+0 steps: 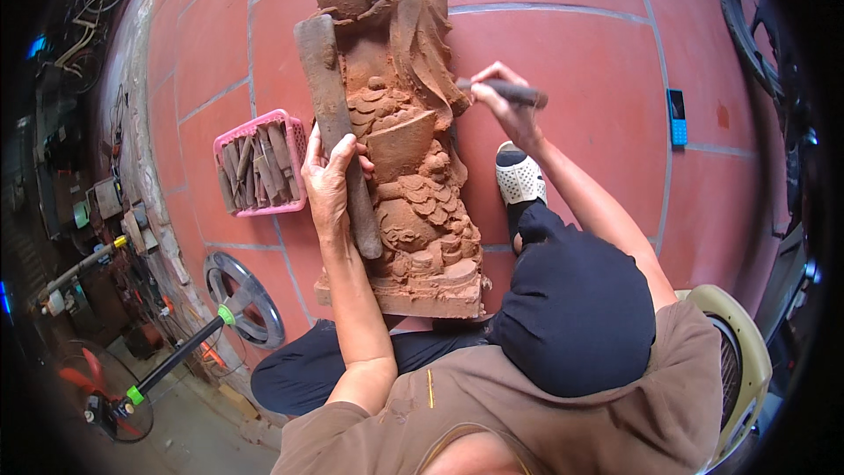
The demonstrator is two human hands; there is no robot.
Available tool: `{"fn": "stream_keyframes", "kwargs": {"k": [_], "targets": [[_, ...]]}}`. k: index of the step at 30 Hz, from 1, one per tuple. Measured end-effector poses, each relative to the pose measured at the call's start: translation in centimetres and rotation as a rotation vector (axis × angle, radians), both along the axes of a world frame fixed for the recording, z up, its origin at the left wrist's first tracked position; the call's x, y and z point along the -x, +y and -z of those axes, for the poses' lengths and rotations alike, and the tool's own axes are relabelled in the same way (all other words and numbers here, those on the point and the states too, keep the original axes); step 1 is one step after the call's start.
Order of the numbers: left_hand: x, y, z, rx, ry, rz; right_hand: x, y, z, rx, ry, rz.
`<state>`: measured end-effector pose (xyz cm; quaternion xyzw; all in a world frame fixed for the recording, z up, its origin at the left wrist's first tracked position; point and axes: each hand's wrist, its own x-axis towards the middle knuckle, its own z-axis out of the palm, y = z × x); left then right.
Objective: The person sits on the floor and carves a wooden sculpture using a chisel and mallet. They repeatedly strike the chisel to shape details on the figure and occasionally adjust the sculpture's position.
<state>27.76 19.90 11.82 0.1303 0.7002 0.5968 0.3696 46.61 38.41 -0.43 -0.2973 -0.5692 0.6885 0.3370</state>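
Carving point(409, 145): reddish-brown, looks like wood; lies lengthwise on the red tile floor point(554, 48), base near the person, far end cut by the view's upper edge.
Wooden bat point(336, 97): slants across carving's left side, broad end far, thin end near. Can't tell if it touches the relief.
Left hand point(330, 171): fingers and thumb wrapped around the bat partway along, closed on it.
Dark tool point(519, 93): stubby round handle, slim end pointing left at carving's right edge. Tip contact: can't tell.
Right hand point(508, 110): closed on the tool's handle, thumb and fingers around it; slightly blurred, exact finger placement unclear.
Carving handling: likely heavy, stiff, dry, not slippery. Thin folds and raised scales probably chip first.
Carving hold: I'd take the thick base block point(422, 305) near, plus solid body farther up; keep off the relief.
Bat/tool hold: both look rigid, light enough for one hand. Bat by its thin part, tool by its handle.
Pink basket point(299, 154): left of carving, full of brown sticklike pieces.
Blue phone point(677, 118): on floor, well right of carving.
White clog point(520, 180): just right of carving, on the person's foot.
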Motion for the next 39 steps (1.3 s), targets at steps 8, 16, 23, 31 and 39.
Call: {"fn": "stream_keyframes", "kwargs": {"k": [8,16,23,31,39], "targets": [[0.0,0.0,0.1,0.013,0.034,0.023,2.3,1.3,3.3,0.562,0.313,0.052],[0.2,-0.1,0.2,0.064,0.062,0.043,0.5,3.1,5.2,0.564,0.253,0.041],[0.2,0.0,0.5,0.034,0.031,0.021,1.4,1.9,7.2,0.550,0.211,0.006],[0.0,0.3,0.1,0.074,0.055,0.025,2.1,3.3,6.1,0.635,0.332,0.052],[-0.2,0.2,-0.2,0.074,0.072,0.012,0.4,1.5,8.0,0.654,0.153,-0.007]]}}
